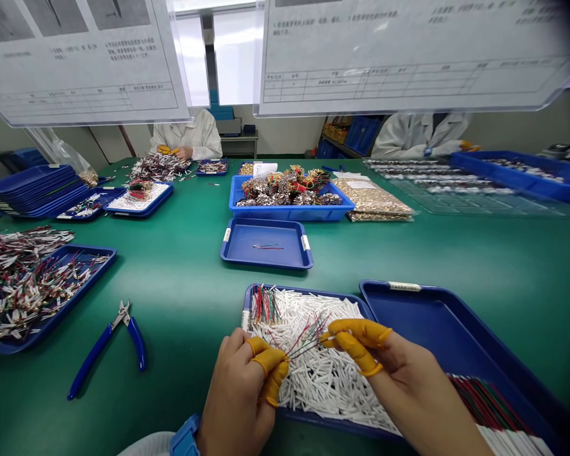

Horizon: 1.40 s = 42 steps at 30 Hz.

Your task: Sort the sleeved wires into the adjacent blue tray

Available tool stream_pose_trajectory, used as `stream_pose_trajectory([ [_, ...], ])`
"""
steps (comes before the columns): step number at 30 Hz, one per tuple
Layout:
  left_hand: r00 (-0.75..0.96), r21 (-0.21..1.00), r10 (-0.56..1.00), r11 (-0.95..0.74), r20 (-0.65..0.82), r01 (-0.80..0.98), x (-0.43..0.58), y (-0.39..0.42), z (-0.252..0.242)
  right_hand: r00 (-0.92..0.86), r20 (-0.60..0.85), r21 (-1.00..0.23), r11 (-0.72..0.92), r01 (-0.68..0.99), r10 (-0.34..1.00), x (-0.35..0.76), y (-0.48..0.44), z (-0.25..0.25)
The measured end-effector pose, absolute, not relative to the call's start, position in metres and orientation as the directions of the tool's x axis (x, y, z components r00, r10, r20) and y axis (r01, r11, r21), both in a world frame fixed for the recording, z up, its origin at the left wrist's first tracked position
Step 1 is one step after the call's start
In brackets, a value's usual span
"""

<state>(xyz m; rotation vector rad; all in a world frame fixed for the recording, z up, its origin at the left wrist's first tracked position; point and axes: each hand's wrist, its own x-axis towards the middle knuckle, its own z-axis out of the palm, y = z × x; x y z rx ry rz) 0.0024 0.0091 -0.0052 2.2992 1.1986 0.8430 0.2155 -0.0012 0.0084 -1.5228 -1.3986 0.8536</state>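
My left hand (pixel 240 392) and my right hand (pixel 384 361) wear yellow finger cots and hang over a blue tray (pixel 304 293) heaped with short white tubes (pixel 318 373). Between the fingertips of both hands runs a small bunch of thin red and green wires (pixel 304 342). A bundle of coloured wires (pixel 265 305) stands at the tray's far left corner. To the right, a second blue tray (pixel 456 335) holds a row of red and green wires (pixel 489 402) with white ends.
Blue-handled side cutters (pixel 109 345) lie on the green mat (pixel 185 266) at left, beside a tray of wire bundles (pixel 42 297). Ahead are further trays, and two co-workers in white coats (pixel 187 136) (pixel 420 136) sit across the table. Instruction sheets (pixel 408 57) hang overhead.
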Motion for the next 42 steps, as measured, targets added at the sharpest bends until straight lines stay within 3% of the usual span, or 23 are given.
stream_pose_trajectory([
  [10, 0.432, 0.652, 0.848, -0.518, 0.308, 0.554, 0.003, 0.007, -0.005, -0.068, -0.110, -0.961, -0.088, 0.264, 0.992, 0.202, 0.000, 0.017],
  [17, 0.468, 0.626, 0.814, -0.570, 0.344, 0.531, 0.007, 0.007, -0.002, 0.244, 0.119, -0.983, 0.081, 0.162, 0.962, 0.207, -0.001, 0.020],
  [22, 0.480, 0.596, 0.814, -0.572, 0.328, 0.564, 0.007, 0.007, -0.001, 0.202, 0.202, -0.962, 0.156, 0.223, 0.958, 0.198, -0.006, 0.023],
  [29, 0.470, 0.603, 0.822, -0.560, 0.321, 0.568, 0.007, 0.006, 0.001, 0.142, 0.206, -0.937, 0.152, 0.316, 0.968, 0.195, -0.009, 0.022],
  [35, 0.470, 0.601, 0.827, -0.552, 0.307, 0.579, 0.007, 0.006, 0.001, 0.082, 0.162, -0.861, 0.100, 0.498, 0.983, 0.206, -0.007, 0.020],
  [38, 0.486, 0.577, 0.815, -0.571, 0.315, 0.584, 0.007, 0.006, 0.002, 0.143, 0.190, -0.882, 0.104, 0.460, 0.971, 0.206, -0.007, 0.021],
  [42, 0.572, 0.458, 0.762, -0.644, 0.305, 0.613, 0.009, 0.005, 0.006, 0.218, 0.259, -0.894, 0.149, 0.422, 0.941, 0.196, -0.009, 0.021],
])
